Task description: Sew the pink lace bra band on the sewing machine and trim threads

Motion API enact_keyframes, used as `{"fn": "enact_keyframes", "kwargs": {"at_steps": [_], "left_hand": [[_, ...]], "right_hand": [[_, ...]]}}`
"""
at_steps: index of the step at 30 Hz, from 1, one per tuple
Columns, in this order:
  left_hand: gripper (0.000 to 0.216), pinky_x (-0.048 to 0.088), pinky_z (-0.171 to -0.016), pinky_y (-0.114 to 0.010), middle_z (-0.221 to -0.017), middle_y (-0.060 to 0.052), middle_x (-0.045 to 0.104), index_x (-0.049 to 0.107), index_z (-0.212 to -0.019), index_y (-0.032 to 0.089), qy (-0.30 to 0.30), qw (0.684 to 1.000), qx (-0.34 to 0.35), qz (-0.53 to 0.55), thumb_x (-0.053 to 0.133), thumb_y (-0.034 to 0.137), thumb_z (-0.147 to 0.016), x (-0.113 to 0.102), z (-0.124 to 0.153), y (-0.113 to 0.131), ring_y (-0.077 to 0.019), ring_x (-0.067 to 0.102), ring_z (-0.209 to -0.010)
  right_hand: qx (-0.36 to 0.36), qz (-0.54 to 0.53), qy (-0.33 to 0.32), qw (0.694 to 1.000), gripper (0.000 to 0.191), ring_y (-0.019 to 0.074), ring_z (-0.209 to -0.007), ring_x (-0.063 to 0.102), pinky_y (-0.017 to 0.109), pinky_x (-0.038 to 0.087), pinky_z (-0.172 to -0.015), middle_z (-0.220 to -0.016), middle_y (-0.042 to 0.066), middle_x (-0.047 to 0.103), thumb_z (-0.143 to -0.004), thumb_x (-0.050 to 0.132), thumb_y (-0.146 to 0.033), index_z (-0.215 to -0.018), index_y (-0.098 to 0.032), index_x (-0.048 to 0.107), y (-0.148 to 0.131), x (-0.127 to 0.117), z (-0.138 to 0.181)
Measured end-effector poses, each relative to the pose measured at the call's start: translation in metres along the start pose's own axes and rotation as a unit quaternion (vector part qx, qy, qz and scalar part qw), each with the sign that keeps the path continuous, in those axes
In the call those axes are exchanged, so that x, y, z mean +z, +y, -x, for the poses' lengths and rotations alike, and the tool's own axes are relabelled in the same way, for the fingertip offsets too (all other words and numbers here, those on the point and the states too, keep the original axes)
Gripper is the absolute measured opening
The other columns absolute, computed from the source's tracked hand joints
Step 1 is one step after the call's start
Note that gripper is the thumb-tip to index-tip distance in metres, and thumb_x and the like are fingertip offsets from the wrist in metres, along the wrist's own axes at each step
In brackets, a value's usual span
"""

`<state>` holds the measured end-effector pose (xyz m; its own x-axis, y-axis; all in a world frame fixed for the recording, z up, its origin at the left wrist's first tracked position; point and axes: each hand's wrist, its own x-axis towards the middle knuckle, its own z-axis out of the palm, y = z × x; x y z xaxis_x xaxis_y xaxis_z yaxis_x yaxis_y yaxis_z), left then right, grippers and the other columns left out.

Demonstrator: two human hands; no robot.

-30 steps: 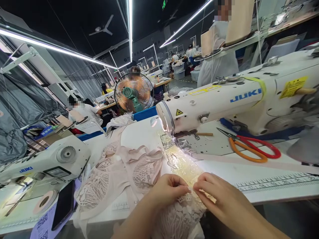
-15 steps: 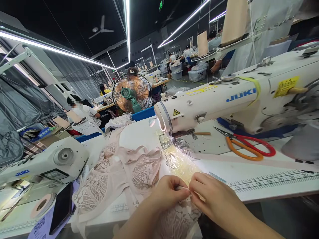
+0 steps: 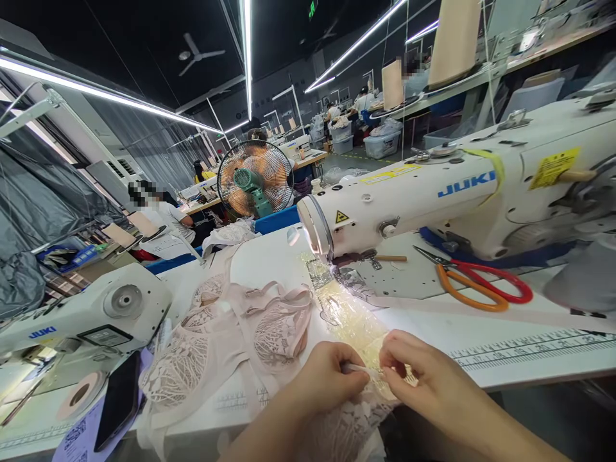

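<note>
Drawing our left hand [image 3: 323, 380] and right hand [image 3: 426, 380] slightly apart, we pinched a narrow pale strap [image 3: 359, 368] with both, wrists half hiding pink lace fabric [image 3: 344, 428] before the white sewing machine [image 3: 409, 199].

Thin pale strap [image 3: 364, 369], pinched at both ends, level above pink lace [image 3: 344, 420].

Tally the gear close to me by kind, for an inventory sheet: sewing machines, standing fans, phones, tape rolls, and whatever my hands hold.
Sewing machines: 2, the right machine and the left machine
Standing fan: 1
Phone: 1
Tape roll: 1
Lace piece, pinched by left hand and right hand: 1
Total: 6
</note>
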<state>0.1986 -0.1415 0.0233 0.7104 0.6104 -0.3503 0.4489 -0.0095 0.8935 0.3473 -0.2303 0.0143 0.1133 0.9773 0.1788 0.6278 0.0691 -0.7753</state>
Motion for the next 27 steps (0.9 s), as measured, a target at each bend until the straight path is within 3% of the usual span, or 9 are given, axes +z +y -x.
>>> {"fn": "enact_keyframes", "kwargs": {"at_steps": [6, 11, 13, 16, 18, 20, 21, 23, 27], "left_hand": [[0.007, 0.033, -0.038, -0.017, -0.047, 0.004, 0.050, 0.054, -0.066, 0.015, -0.007, 0.999, 0.008, -0.045, 0.050, 0.018, -0.062, 0.001, 0.000, 0.000, -0.0090, 0.048, -0.042], [0.008, 0.033, -0.042, -0.018, -0.050, 0.004, 0.051, 0.055, -0.066, 0.015, 0.036, 0.989, 0.049, -0.134, 0.049, 0.018, -0.064, 0.000, 0.001, -0.006, -0.0098, 0.050, -0.046], [0.008, 0.034, -0.043, -0.018, -0.050, 0.004, 0.051, 0.055, -0.066, 0.016, 0.040, 0.987, 0.057, -0.142, 0.048, 0.017, -0.064, 0.001, 0.000, -0.008, -0.0101, 0.050, -0.046], [0.007, 0.034, -0.041, -0.019, -0.049, 0.004, 0.051, 0.054, -0.066, 0.016, 0.036, 0.990, 0.050, -0.125, 0.047, 0.018, -0.064, 0.001, -0.002, -0.010, -0.0109, 0.050, -0.045], [0.006, 0.034, -0.040, -0.019, -0.047, 0.004, 0.050, 0.054, -0.066, 0.016, 0.026, 0.994, 0.036, -0.104, 0.048, 0.019, -0.064, 0.000, -0.002, -0.008, -0.0113, 0.050, -0.043], [0.006, 0.034, -0.040, -0.019, -0.047, 0.004, 0.050, 0.053, -0.066, 0.016, 0.009, 0.996, 0.025, -0.083, 0.048, 0.019, -0.064, -0.001, -0.001, -0.005, -0.0113, 0.050, -0.043], [0.006, 0.034, -0.040, -0.019, -0.047, 0.004, 0.051, 0.053, -0.066, 0.016, 0.002, 0.997, 0.023, -0.076, 0.049, 0.019, -0.064, -0.002, -0.001, -0.004, -0.0112, 0.050, -0.043], [0.006, 0.034, -0.041, -0.019, -0.048, 0.004, 0.051, 0.054, -0.066, 0.015, -0.010, 0.997, 0.018, -0.068, 0.049, 0.018, -0.063, -0.004, 0.001, 0.000, -0.0111, 0.051, -0.044], [0.007, 0.033, -0.043, -0.019, -0.049, 0.004, 0.052, 0.056, -0.067, 0.014, -0.014, 0.997, 0.010, -0.073, 0.051, 0.019, -0.064, -0.006, 0.003, 0.004, -0.0105, 0.051, -0.046]], "right_hand": [[0.048, -0.173, -0.033, 0.983, 0.009, 0.0130, -0.060, 0.041, 0.024, 0.031, -0.054, -0.063, -0.003, 0.042, -0.069, 0.041, -0.023, -0.060, -0.021, 0.041, -0.004, 0.001, 0.000], [0.171, -0.363, -0.127, 0.907, 0.007, 0.0065, -0.042, 0.032, 0.022, 0.018, -0.045, -0.054, -0.006, 0.049, -0.067, 0.041, -0.027, -0.066, -0.020, 0.042, -0.005, -0.005, 0.001], [0.188, -0.391, -0.136, 0.891, 0.011, 0.0053, -0.039, 0.032, 0.022, 0.016, -0.043, -0.055, -0.006, 0.051, -0.070, 0.042, -0.030, -0.067, -0.021, 0.037, -0.005, -0.009, 0.002], [0.139, -0.319, -0.116, 0.930, 0.018, 0.0070, -0.041, 0.032, 0.022, 0.021, -0.044, -0.050, -0.008, 0.042, -0.078, 0.040, -0.036, -0.067, -0.022, 0.036, -0.005, -0.012, 0.004], [0.082, -0.201, -0.082, 0.973, 0.018, 0.0098, -0.048, 0.037, 0.023, 0.028, -0.048, -0.055, -0.006, 0.041, -0.081, 0.042, -0.034, -0.068, -0.022, 0.039, -0.003, -0.009, 0.007], [0.012, -0.066, -0.052, 0.996, 0.008, 0.0128, -0.059, 0.044, 0.024, 0.033, -0.053, -0.066, -0.003, 0.047, -0.079, 0.047, -0.027, -0.072, -0.022, 0.045, -0.001, -0.003, 0.012], [-0.021, -0.006, -0.038, 0.999, 0.002, 0.0143, -0.064, 0.047, 0.025, 0.035, -0.056, -0.074, -0.001, 0.050, -0.077, 0.049, -0.022, -0.075, -0.022, 0.048, 0.000, 0.001, 0.013], [-0.062, 0.074, -0.018, 0.995, 0.008, 0.0165, -0.071, 0.051, 0.027, 0.038, -0.059, -0.084, 0.001, 0.052, -0.076, 0.049, -0.016, -0.081, -0.023, 0.051, 0.001, 0.011, 0.015], [-0.060, 0.087, -0.001, 0.994, 0.014, 0.0159, -0.067, 0.052, 0.028, 0.039, -0.057, -0.080, 0.002, 0.051, -0.084, 0.039, -0.017, -0.077, -0.022, 0.050, 0.001, 0.021, 0.013]]}}
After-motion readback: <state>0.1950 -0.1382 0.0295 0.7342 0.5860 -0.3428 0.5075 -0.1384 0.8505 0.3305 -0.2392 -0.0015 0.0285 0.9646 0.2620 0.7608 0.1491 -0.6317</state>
